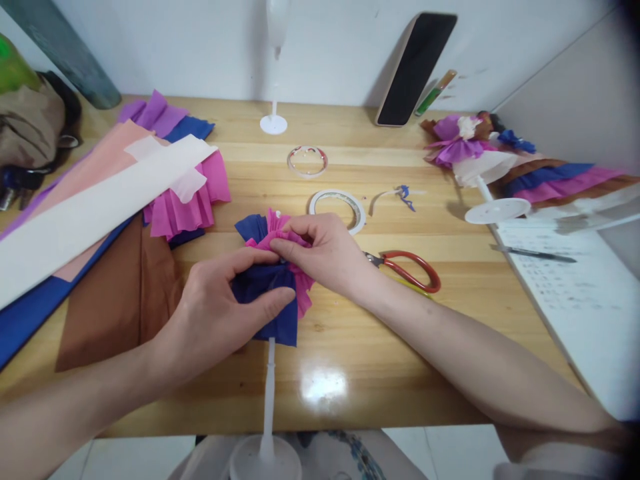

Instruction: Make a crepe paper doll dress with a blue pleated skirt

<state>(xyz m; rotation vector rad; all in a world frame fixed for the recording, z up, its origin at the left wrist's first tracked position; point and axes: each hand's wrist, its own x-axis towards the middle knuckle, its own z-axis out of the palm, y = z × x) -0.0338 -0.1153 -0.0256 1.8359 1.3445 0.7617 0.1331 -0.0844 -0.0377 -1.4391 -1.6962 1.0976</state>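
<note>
Ruffled pink crepe paper (303, 293) and folded dark blue crepe paper (275, 327) are gathered at the top of a white plastic stem (269, 393). The stem's round base (266, 460) points toward my body, past the table's front edge. My left hand (220, 303) curls around the blue paper from the left, its thumb lying over it. With thumb and forefinger, my right hand (325, 250) pinches the gathered pink paper. The fingers hide the upper end of the stem. Red-handled scissors (413, 268) lie under my right forearm, beside a roll of white tape (361, 212).
Crepe paper strips, with a white strip (100, 207) on top, cover the left side. At the back stand a white plastic goblet (273, 124) and a phone (417, 70). A decorated goblet (497, 209) lies at right, near a notebook (590, 287) and pen (540, 254).
</note>
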